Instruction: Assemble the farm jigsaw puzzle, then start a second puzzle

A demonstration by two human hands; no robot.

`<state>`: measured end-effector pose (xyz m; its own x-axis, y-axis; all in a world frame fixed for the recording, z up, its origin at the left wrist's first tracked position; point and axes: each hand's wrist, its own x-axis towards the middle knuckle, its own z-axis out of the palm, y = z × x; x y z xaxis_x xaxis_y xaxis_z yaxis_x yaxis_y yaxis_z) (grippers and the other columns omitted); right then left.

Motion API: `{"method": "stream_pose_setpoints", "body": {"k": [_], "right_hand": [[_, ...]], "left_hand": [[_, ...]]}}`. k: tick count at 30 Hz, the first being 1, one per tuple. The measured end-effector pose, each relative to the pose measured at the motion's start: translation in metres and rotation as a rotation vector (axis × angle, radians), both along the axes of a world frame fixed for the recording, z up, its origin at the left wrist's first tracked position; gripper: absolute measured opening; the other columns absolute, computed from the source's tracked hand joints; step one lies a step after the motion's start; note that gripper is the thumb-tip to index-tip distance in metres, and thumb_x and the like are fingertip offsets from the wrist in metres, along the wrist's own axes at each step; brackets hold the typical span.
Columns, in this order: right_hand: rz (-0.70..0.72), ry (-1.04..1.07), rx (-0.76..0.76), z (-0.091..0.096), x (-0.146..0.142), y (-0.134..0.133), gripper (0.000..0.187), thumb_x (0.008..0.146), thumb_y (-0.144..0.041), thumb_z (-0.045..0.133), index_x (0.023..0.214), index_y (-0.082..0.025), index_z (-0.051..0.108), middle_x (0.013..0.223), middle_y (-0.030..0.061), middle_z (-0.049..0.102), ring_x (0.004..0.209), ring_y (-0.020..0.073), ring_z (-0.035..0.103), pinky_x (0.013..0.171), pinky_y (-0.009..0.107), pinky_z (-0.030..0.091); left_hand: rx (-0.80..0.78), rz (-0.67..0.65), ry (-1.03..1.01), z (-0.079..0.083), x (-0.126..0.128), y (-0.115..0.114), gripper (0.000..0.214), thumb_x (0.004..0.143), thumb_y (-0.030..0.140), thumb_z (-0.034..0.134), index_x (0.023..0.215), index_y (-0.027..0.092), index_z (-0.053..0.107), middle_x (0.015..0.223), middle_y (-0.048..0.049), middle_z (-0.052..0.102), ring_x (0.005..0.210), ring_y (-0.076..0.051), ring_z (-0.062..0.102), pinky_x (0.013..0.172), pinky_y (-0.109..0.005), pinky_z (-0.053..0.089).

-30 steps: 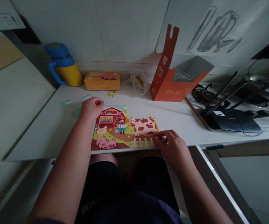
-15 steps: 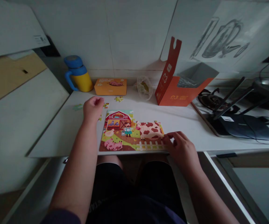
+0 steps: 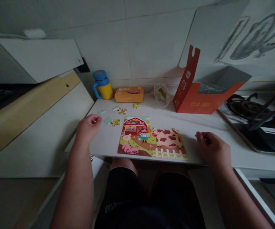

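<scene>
A partly assembled farm jigsaw puzzle [image 3: 149,138] with a red barn, a cow and pigs lies at the near edge of the white table [image 3: 199,124]. My left hand [image 3: 88,127] rests on the table left of the puzzle, fingers curled loosely, close to several loose puzzle pieces [image 3: 112,121]; nothing shows in it. My right hand [image 3: 212,149] lies on the table to the right of the puzzle, fingers curled, apart from the puzzle's edge. What its fingers hold, if anything, is hidden.
At the back stand a blue and yellow mug [image 3: 102,85], a small orange puzzle box [image 3: 129,94], a crumpled plastic bag [image 3: 161,94] and an open orange carton [image 3: 204,95]. A gas stove [image 3: 254,111] with a dark device is at right. White boards [image 3: 39,127] lean at left.
The view has swung left. My left hand has moved off the barn corner toward the loose pieces. My right hand has left the puzzle's lower right corner and moved right.
</scene>
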<state>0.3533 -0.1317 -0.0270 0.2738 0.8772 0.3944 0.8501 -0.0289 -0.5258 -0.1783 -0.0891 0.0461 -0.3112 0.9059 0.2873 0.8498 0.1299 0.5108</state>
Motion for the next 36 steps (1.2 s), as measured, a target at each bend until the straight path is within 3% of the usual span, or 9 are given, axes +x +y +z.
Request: {"method": "stream_pose_setpoints", "body": {"k": [4, 7, 12, 18, 24, 29, 36], "right_hand": [[0.014, 0.005, 0.004, 0.0, 0.0, -0.003, 0.038, 0.099, -0.056, 0.056, 0.085, -0.024, 0.071, 0.081, 0.0087, 0.075, 0.07, 0.0237, 0.065, 0.066, 0.035, 0.041], [0.004, 0.026, -0.005, 0.001, 0.0, -0.003, 0.038, 0.098, -0.056, 0.056, 0.085, -0.024, 0.071, 0.08, 0.0092, 0.075, 0.071, 0.025, 0.067, 0.066, 0.035, 0.041], [-0.001, 0.056, -0.003, -0.001, 0.002, -0.003, 0.04, 0.097, -0.058, 0.057, 0.084, -0.023, 0.071, 0.078, 0.0095, 0.074, 0.069, 0.0252, 0.067, 0.065, 0.035, 0.042], [-0.015, 0.096, -0.033, 0.0, 0.001, -0.002, 0.039, 0.096, -0.058, 0.059, 0.084, -0.023, 0.072, 0.073, 0.0072, 0.073, 0.065, 0.0228, 0.065, 0.065, 0.035, 0.043], [-0.044, 0.112, -0.07, 0.005, -0.001, -0.002, 0.042, 0.097, -0.059, 0.057, 0.087, -0.022, 0.074, 0.074, 0.0076, 0.075, 0.066, 0.0228, 0.066, 0.065, 0.034, 0.044], [-0.063, 0.114, -0.075, 0.006, -0.002, -0.003, 0.043, 0.096, -0.061, 0.058, 0.087, -0.021, 0.074, 0.071, 0.0065, 0.073, 0.064, 0.0219, 0.064, 0.063, 0.033, 0.043], [-0.132, 0.114, -0.11, 0.005, -0.003, -0.004, 0.043, 0.096, -0.06, 0.058, 0.089, -0.022, 0.075, 0.074, 0.0057, 0.074, 0.066, 0.0209, 0.064, 0.064, 0.033, 0.042]], "left_hand": [[-0.193, -0.277, 0.197, -0.017, -0.008, 0.011, 0.045, 0.09, 0.046, 0.064, 0.126, 0.021, 0.074, 0.13, -0.0129, 0.073, 0.123, -0.03, 0.068, 0.113, -0.041, 0.051], [-0.272, -0.397, 0.316, -0.025, -0.003, 0.028, 0.054, 0.09, 0.045, 0.065, 0.136, 0.018, 0.071, 0.144, -0.0166, 0.064, 0.14, -0.033, 0.058, 0.125, -0.043, 0.041], [-0.323, -0.463, 0.402, -0.033, 0.009, 0.057, 0.05, 0.088, 0.046, 0.067, 0.131, 0.021, 0.072, 0.144, -0.016, 0.064, 0.139, -0.034, 0.057, 0.123, -0.046, 0.041], [-0.303, -0.534, 0.354, -0.036, 0.001, 0.076, 0.039, 0.08, 0.052, 0.071, 0.102, 0.02, 0.071, 0.121, -0.0158, 0.07, 0.119, -0.034, 0.066, 0.109, -0.044, 0.05], [-0.18, -0.497, 0.18, -0.032, 0.002, 0.073, 0.04, 0.067, 0.052, 0.082, 0.089, 0.025, 0.061, 0.1, -0.0086, 0.071, 0.097, -0.031, 0.068, 0.088, -0.04, 0.053], [-0.133, -0.519, -0.014, -0.031, 0.01, 0.057, 0.027, 0.084, 0.051, 0.07, 0.087, 0.026, 0.059, 0.086, -0.0016, 0.069, 0.08, -0.022, 0.064, 0.076, -0.033, 0.05], [-0.014, -0.473, -0.68, -0.047, 0.034, 0.036, 0.05, 0.084, 0.046, 0.078, 0.124, 0.026, 0.057, 0.097, -0.0029, 0.074, 0.089, -0.022, 0.075, 0.083, -0.035, 0.061]]}}
